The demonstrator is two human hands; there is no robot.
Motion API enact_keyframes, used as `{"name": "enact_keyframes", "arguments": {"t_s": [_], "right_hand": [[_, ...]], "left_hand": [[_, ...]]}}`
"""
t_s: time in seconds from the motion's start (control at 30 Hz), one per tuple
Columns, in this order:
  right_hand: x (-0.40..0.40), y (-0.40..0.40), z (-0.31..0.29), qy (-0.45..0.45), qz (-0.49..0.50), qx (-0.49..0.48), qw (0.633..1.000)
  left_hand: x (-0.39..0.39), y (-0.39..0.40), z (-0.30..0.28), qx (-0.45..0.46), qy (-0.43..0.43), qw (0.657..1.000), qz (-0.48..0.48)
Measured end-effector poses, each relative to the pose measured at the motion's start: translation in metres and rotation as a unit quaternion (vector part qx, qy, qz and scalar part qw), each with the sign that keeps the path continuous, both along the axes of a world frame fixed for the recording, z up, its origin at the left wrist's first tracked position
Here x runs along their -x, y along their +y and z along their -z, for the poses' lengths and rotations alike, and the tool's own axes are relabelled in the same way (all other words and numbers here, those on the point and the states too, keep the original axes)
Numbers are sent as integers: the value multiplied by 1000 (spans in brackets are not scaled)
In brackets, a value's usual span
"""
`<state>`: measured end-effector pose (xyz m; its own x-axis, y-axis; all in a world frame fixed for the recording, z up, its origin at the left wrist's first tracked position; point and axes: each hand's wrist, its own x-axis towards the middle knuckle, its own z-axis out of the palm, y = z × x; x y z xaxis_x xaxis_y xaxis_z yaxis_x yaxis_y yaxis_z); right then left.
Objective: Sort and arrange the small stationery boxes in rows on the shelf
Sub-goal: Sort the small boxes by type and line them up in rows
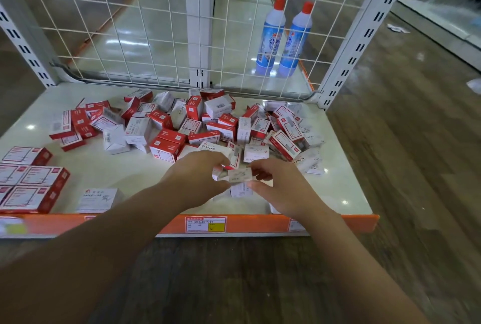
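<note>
From the head view, both hands meet over the front middle of the shelf. The left hand and the right hand pinch a small white box between their fingertips, one at each end, just above another white box lying flat on the shelf. Whether the left hand also holds a second little box against its fingers I can't quite tell; it blurs there.

Behind them sprawls the unsorted heap of red-and-white boxes, tipped every which way. At the front left a neat block of red boxes is already laid out, with a lone paper-clip box beside it (the start of a white row, I'd guess).

To do this step well, I'd square the held box label-up and set it flush against its like, edges aligned with the orange shelf lip.
</note>
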<state>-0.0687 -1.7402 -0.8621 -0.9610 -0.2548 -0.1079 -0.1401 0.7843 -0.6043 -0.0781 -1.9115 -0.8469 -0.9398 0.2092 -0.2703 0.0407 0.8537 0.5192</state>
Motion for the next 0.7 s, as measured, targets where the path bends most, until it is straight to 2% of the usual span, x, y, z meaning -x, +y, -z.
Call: {"name": "enact_keyframes", "arguments": {"t_s": [0.13,0.27,0.37,0.53,0.6,0.7], "right_hand": [[1,-5,-5,-6,-3,-19,1000],[-1,0,2,-13,31,12,999],[-5,2,10,-31,71,44,996],[-11,-6,20,-57,114,131,983],[-12,-12,20,-62,124,161,977],[-11,-21,21,-57,134,204,968]], "left_hand": [[-1,2,-1,-1,2,1000,1],[0,3,-1,-17,15,1000,-9],[3,2,0,-96,-2,993,-66],[4,-3,2,-257,-59,936,-234],[3,-3,4,-288,-77,913,-279],[0,-3,7,-309,-106,896,-302]]}}
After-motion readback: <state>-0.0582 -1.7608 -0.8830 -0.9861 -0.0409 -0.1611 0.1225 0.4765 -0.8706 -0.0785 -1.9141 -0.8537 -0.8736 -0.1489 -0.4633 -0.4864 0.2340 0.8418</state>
